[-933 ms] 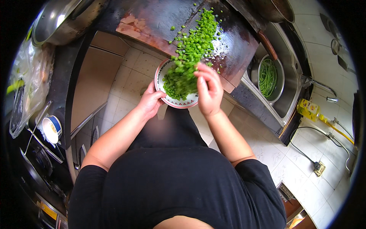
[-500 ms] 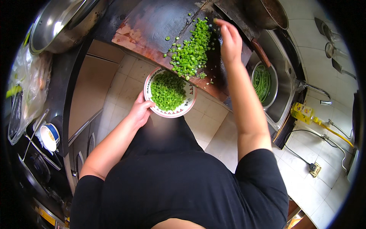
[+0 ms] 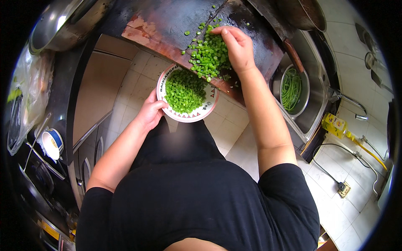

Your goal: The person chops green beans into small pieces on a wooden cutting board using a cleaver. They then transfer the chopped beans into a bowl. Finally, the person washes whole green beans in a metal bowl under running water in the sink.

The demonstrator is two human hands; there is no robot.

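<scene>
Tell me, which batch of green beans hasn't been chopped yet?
The long whole beans in the metal bowl in the sink. The pieces in the plate and on the cutting board are cut small.

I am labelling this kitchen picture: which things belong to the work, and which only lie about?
In use: white round plate, chopped green pieces, dark wooden cutting board, left hand, right hand.
Lying about: metal bowl of long green beans, yellow bottle, blue-rimmed cup.

your right hand (image 3: 236, 48) has left the plate (image 3: 209, 106) and now lies cupped behind the chopped greens (image 3: 207, 56) on the board (image 3: 167, 25); that pile has thinned.
</scene>
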